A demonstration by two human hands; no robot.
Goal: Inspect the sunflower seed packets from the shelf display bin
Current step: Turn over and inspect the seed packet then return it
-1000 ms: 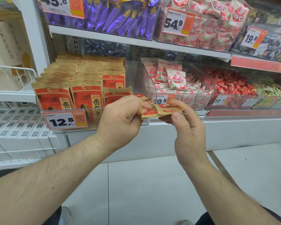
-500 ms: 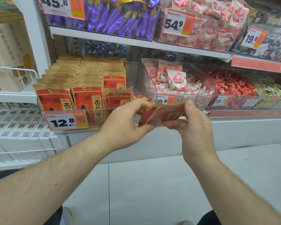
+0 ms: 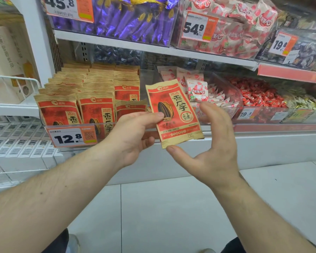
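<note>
The left hand (image 3: 133, 132) pinches 1 packet (image 3: 173, 114) by its left edge, thumb on the printed front and fingers behind, holding it upright and face-on in front of the shelf (image 3: 153, 48); the right hand (image 3: 211, 143) is spread wide and holds nothing, its thumb tip just under the packet's bottom edge, its fingers apart from the right side. The rest of the packets stand in rows in the bin (image 3: 77, 125) just left, behind the 12.8 price tag (image 3: 72, 136). Risks, as I judge them: the grip is a 1-sided pinch on a slick foil edge, so the packet could swivel or slip out if the thumb eases; the open right hand could knock it sideways when closing in; a return to the bin could topple the leaning front-row packet (image 3: 130, 108).
</note>
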